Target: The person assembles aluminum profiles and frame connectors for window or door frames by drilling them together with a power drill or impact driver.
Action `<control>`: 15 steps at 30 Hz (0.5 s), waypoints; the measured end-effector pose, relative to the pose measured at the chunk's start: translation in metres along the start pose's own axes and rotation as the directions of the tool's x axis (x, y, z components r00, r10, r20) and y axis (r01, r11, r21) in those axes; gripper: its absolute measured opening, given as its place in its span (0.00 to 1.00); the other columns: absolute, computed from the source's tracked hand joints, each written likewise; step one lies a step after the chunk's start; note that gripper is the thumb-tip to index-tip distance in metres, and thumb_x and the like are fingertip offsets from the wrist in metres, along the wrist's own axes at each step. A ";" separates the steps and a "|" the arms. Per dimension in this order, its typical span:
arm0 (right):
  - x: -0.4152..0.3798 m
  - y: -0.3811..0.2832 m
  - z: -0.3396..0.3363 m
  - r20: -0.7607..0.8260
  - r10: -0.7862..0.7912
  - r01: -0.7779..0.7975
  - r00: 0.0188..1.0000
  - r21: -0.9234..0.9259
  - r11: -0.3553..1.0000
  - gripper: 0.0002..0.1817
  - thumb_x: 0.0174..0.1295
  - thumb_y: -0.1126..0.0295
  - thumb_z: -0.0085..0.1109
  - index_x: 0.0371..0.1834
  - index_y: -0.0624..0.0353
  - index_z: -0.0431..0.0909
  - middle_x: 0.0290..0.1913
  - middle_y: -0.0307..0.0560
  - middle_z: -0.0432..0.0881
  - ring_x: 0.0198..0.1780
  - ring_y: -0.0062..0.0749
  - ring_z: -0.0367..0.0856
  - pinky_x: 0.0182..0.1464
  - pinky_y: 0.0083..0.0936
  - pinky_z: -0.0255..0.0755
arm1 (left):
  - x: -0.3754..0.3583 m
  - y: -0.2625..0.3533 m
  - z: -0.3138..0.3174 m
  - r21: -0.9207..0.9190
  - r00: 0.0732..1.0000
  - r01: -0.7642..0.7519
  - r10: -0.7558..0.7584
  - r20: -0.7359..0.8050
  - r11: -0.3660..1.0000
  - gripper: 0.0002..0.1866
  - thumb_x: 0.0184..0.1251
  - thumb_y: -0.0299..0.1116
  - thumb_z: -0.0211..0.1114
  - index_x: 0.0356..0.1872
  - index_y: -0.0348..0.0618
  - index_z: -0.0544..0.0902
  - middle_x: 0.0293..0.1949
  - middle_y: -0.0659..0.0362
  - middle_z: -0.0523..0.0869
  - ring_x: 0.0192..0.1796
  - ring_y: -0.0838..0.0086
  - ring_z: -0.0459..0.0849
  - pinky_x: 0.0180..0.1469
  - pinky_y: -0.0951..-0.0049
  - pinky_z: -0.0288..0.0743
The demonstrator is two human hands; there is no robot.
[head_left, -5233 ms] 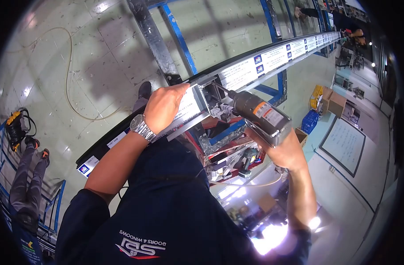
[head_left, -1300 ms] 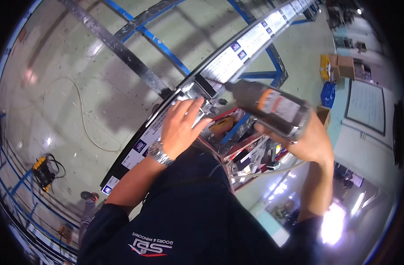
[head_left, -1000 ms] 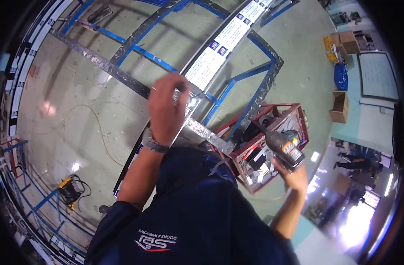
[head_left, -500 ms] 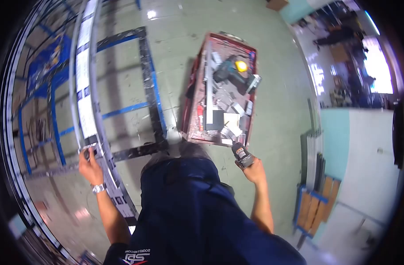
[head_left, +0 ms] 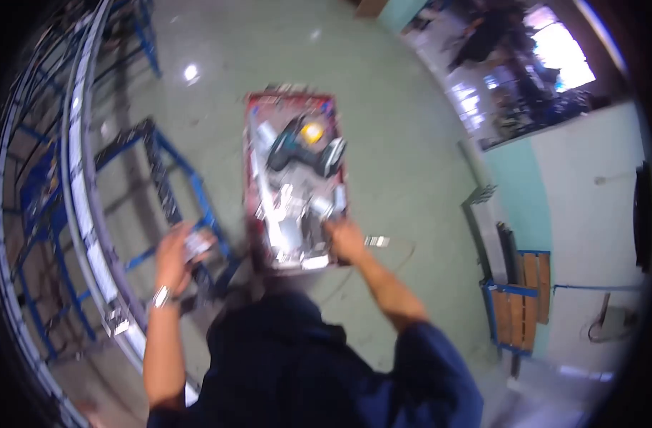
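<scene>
My left hand [head_left: 173,258] is raised beside the long metal profile [head_left: 90,235], apart from it, with its fingers closed round a small pale piece [head_left: 196,244] too blurred to name. My right hand [head_left: 346,239] reaches over the near right corner of the red tray [head_left: 252,214]. Its fingers look closed on a dark power drill [head_left: 314,232], smeared by motion and partly hidden. Another cordless drill [head_left: 290,151], teal and black, lies in the tray's far half. Shiny metal pieces [head_left: 287,232] lie in the near half.
A blue and black frame stand [head_left: 190,171] stands left of the tray. At right, a board with wooden slats [head_left: 526,303] and upright metal lengths [head_left: 486,228] lean by the white wall panel [head_left: 597,214]. A striped pale item [head_left: 376,241] shows beyond my right wrist.
My left hand has left the metal profile and moved right and up, now with a pale piece. My right hand has moved left and up over the tray. The view has shifted.
</scene>
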State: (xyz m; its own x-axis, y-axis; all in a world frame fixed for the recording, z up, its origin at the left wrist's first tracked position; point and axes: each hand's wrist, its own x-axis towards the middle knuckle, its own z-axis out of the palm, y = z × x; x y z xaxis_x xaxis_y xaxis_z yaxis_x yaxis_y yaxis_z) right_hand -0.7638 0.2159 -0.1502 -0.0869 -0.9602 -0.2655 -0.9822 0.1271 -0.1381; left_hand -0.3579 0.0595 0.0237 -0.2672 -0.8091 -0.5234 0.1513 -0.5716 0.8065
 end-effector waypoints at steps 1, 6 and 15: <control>0.020 0.008 0.010 -0.072 -0.092 0.091 0.993 -0.019 0.996 0.30 0.53 0.72 0.66 0.64 0.50 0.77 0.44 0.50 0.85 0.50 0.47 0.85 0.53 0.45 0.77 | 0.023 -0.026 0.015 -0.027 0.987 0.147 -0.145 0.070 0.989 0.23 0.79 0.43 0.63 0.64 0.38 0.73 0.44 0.48 0.88 0.47 0.57 0.92 0.43 0.58 0.90; 0.074 0.021 -0.002 -0.055 -0.140 0.125 0.989 -0.220 0.967 0.29 0.60 0.72 0.62 0.69 0.48 0.75 0.48 0.44 0.85 0.52 0.40 0.84 0.56 0.39 0.71 | 0.136 -0.142 0.086 -0.021 0.928 0.367 -0.364 0.085 0.930 0.15 0.72 0.31 0.68 0.54 0.40 0.74 0.40 0.51 0.82 0.38 0.60 0.89 0.34 0.48 0.90; 0.073 0.023 -0.004 0.042 -0.094 0.094 0.995 -0.004 0.996 0.40 0.57 0.69 0.72 0.75 0.51 0.69 0.52 0.51 0.83 0.55 0.48 0.83 0.58 0.46 0.75 | 0.223 -0.190 0.154 0.460 0.993 0.052 0.002 -0.117 0.886 0.41 0.66 0.29 0.70 0.78 0.32 0.62 0.56 0.44 0.87 0.52 0.68 0.88 0.53 0.69 0.82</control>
State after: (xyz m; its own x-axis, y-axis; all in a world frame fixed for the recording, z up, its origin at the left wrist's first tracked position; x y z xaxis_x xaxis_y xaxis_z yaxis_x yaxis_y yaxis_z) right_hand -0.7932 0.1472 -0.1688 0.0129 -0.9565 -0.2916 -0.9868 0.0350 -0.1583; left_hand -0.5925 0.0083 -0.2038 -0.1538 -0.8208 -0.5501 -0.3179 -0.4861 0.8141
